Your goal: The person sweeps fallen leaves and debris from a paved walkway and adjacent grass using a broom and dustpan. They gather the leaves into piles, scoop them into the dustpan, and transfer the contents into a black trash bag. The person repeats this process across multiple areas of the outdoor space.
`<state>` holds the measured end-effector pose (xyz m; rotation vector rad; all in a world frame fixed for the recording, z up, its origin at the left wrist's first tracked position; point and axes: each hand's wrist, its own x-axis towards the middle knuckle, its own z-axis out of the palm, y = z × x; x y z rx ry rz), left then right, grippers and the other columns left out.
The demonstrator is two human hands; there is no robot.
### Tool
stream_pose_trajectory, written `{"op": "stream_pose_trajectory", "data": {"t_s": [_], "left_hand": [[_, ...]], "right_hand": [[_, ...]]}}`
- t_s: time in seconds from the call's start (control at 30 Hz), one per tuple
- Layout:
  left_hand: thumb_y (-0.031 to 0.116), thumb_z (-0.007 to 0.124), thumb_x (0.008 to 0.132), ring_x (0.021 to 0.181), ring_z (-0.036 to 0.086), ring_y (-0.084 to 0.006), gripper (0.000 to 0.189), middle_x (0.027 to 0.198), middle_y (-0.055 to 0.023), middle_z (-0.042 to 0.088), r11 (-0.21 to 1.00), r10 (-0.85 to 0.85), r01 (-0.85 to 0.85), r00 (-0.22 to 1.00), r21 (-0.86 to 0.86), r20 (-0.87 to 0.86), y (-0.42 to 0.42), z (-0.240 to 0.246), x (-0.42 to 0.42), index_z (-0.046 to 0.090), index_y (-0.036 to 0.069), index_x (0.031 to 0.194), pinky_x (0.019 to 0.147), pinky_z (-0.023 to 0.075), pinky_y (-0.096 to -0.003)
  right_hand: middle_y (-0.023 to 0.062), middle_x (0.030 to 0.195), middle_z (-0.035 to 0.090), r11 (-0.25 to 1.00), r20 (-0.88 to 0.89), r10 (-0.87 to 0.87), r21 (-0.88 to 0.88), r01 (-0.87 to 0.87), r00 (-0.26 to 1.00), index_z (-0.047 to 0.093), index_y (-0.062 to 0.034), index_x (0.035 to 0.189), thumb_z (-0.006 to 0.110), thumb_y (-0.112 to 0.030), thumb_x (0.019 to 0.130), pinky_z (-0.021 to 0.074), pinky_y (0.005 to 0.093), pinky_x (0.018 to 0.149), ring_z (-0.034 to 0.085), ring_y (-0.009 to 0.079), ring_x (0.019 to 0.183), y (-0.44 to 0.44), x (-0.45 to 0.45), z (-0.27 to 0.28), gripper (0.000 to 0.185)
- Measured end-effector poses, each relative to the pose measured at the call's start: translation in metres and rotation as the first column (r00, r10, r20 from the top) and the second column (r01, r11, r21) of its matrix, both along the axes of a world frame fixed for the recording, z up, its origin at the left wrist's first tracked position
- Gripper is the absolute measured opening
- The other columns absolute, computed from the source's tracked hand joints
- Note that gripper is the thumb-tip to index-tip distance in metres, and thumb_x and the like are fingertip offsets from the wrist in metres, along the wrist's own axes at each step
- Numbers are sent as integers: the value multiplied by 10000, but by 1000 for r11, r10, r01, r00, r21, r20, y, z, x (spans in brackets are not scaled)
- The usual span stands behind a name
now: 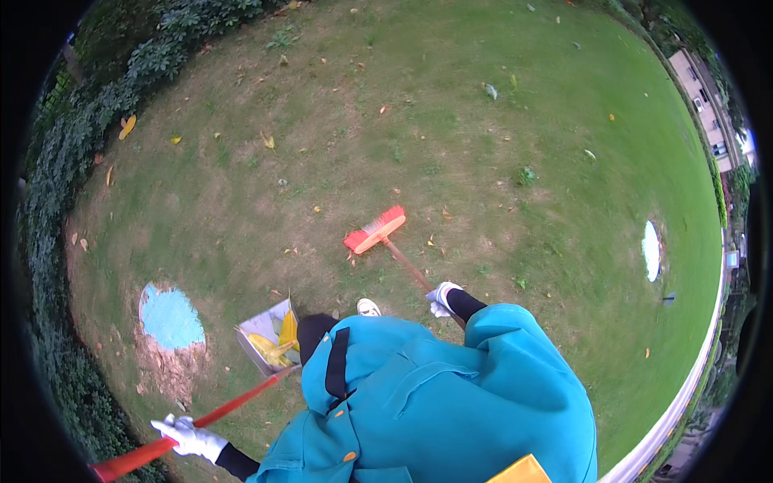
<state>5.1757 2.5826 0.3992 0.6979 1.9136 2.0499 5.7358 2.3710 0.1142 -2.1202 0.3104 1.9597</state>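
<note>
My left hand [192,437], in a white glove, grips the red handle [238,401] of a dustpan. The dustpan's grey pan [252,353] rests on the grass by my legs, with large yellow leaves [288,330] and a greenish one inside. In a white glove too, my right hand [443,299] is closed around the brown stick [410,265] of a broom. Its orange head with red bristles [377,229] lies against the lawn ahead of me. A few small dry leaves are by the bristles.
Scattered leaves dot the lawn [338,163]. A light-blue round patch [172,317] with bare soil lies at the left, and a whitish patch [651,251] at the right. Dense shrubs [51,199] border the left side. A pale path [670,416] and a building [706,108] stand at the right edge.
</note>
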Motion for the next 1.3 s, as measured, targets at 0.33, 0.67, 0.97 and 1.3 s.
{"op": "stream_pose_trajectory", "data": {"t_s": [0.33, 0.67, 0.97, 1.3], "left_hand": [[326, 610, 924, 381, 345, -48, 386, 508, 45, 420, 900, -426, 426, 904, 95, -18, 286, -2, 41, 502, 97, 633, 384, 295, -226], [260, 577, 941, 358, 418, -84, 370, 462, 3, 461, 515, -856, 857, 516, 18, -22, 548, -13, 149, 557, 52, 635, 373, 350, -258], [275, 608, 929, 414, 429, -58, 350, 495, 15, 477, 354, -921, 911, 379, -213, 93, 633, -54, 274, 566, 70, 647, 412, 318, -230], [296, 610, 927, 427, 443, -79, 306, 539, -5, 513, 479, -860, 823, 509, -306, 23, 705, -72, 364, 567, 69, 727, 441, 383, -250]], "right_hand": [[27, 464, 394, 982, 145, 129, -159, -106, 981, 515, -90, 718, 571, -358, 915, 265, 357, 311, 367, 185, 316, 115, -21, 46, 337], [4, 530, 471, 943, 264, -227, 301, 143, 937, 542, -95, 1060, 654, -319, 873, 335, 312, 290, 422, 150, 325, 364, -18, 105, 313], [15, 541, 404, 847, 315, -128, 527, -61, 941, 436, -146, 1211, 583, -207, 916, 308, 330, 314, 384, 161, 356, 598, 66, 40, 335], [176, 796, 657, 832, 233, 383, 333, -444, 894, 361, -160, 1419, 603, -230, 890, 481, 376, 409, 615, 234, 507, 566, 76, 108, 586]]}}
